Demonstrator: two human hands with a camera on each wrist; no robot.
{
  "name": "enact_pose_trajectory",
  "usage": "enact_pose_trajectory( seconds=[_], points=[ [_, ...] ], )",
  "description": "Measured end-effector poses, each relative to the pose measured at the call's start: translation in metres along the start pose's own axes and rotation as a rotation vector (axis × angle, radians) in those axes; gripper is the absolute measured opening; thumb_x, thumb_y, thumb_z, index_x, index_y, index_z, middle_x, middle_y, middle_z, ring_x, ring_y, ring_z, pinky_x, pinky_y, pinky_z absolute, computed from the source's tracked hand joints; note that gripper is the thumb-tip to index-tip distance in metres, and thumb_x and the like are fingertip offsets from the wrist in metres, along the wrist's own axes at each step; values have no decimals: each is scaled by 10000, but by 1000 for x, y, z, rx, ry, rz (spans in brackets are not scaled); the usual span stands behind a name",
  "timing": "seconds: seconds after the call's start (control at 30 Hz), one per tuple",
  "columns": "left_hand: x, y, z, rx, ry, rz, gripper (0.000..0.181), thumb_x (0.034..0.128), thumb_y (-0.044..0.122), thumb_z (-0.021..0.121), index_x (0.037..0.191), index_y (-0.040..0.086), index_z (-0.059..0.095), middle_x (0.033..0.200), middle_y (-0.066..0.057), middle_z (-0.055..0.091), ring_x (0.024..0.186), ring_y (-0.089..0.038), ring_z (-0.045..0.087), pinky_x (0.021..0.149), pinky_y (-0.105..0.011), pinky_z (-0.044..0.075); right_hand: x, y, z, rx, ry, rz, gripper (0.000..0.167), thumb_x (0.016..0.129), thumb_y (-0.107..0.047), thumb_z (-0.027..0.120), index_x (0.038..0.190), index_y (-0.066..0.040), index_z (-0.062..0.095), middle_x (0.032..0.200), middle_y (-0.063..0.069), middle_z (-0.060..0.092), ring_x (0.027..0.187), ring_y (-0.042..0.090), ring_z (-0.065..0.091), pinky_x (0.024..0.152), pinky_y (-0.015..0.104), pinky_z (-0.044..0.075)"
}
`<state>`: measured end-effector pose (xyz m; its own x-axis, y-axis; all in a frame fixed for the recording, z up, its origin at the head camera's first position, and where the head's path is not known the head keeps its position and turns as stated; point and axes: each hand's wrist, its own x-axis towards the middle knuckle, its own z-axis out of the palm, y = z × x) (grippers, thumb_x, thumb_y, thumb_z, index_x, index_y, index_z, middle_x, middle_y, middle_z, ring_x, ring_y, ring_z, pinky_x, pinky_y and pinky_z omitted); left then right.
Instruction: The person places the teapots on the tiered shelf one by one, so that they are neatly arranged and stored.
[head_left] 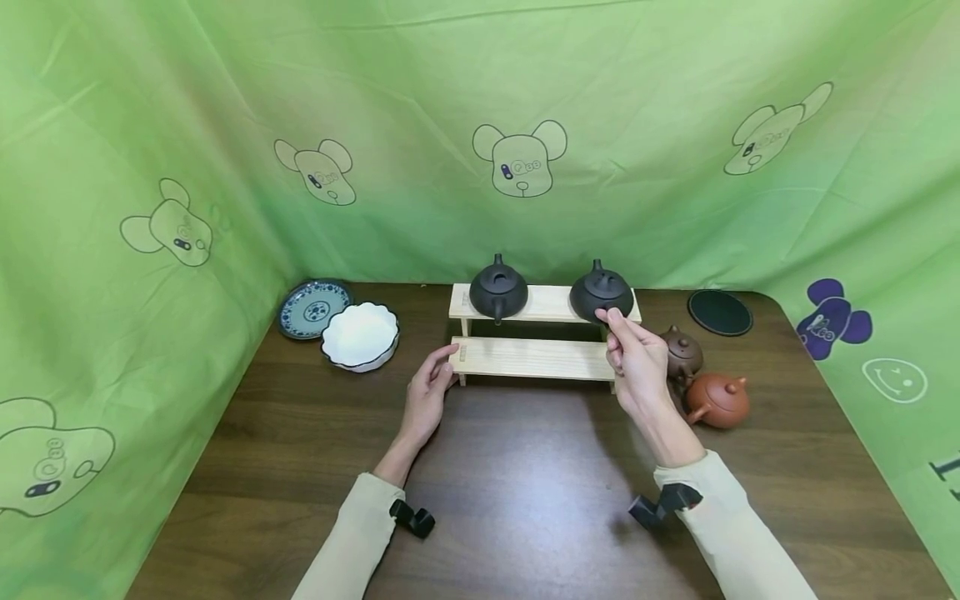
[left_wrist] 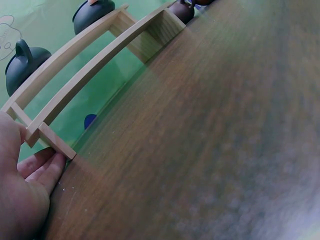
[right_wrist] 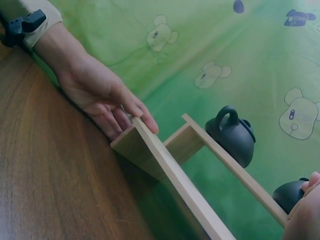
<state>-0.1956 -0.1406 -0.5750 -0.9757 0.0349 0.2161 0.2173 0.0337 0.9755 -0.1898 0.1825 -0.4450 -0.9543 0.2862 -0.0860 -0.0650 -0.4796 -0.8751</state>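
A two-tier light wooden rack (head_left: 536, 358) stands on the table. My left hand (head_left: 427, 396) holds the left end of its lower shelf, thumb and fingers about the edge; the left wrist view shows the other fingers beside the rack's leg (left_wrist: 57, 142). On the upper shelf sit two black teapots, a left one (head_left: 498, 287) and a right one (head_left: 602, 288). My right hand (head_left: 637, 358) pinches the handle of the right black teapot, which stands at the shelf's right end. Part of that handle is hidden behind the fingers.
Right of the rack stand a dark brown teapot (head_left: 682, 350) and a reddish-brown teapot (head_left: 717, 400), close together. Behind them lies a round black mat (head_left: 720, 312). To the left are a blue patterned plate (head_left: 300, 312) and a white scalloped bowl (head_left: 361, 335). Green curtain (head_left: 412, 208) surrounds the table.
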Motion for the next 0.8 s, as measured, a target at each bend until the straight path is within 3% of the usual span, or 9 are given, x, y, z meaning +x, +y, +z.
enact_pose_trajectory(
  seconds=[0.13,0.23,0.53,0.8],
  points=[
    [-5,17,4,9,-6,34,363,1184,183,544,1516,84,650,1453,-231,693,1302,-235,685,1090,-398,621,1,0,3,14,1,13,260,1104,-147,707,920,-143,891,623,-57,611,475,-20,433,431,102,227],
    [-8,30,7,25,5,11,362,1183,166,537,1515,75,648,1465,-232,687,1302,-227,680,1096,-389,616,2,0,5,29,2,28,248,1097,-145,716,923,-129,891,622,-49,606,473,-14,433,424,106,235],
    [-8,27,6,2,1,40,354,1189,178,534,1505,77,658,1450,-227,695,1298,-227,689,1080,-386,626,4,1,4,20,-37,48,271,1118,-166,681,945,-156,890,657,-60,581,500,-21,432,427,93,253],
    [-7,37,10,12,15,-94,376,1186,73,495,1540,30,614,1543,-212,640,1377,-303,636,1169,-454,564,6,-2,-1,9,-124,96,270,1132,-199,658,981,-161,878,676,-75,558,508,-19,433,442,89,267]
  ],
)
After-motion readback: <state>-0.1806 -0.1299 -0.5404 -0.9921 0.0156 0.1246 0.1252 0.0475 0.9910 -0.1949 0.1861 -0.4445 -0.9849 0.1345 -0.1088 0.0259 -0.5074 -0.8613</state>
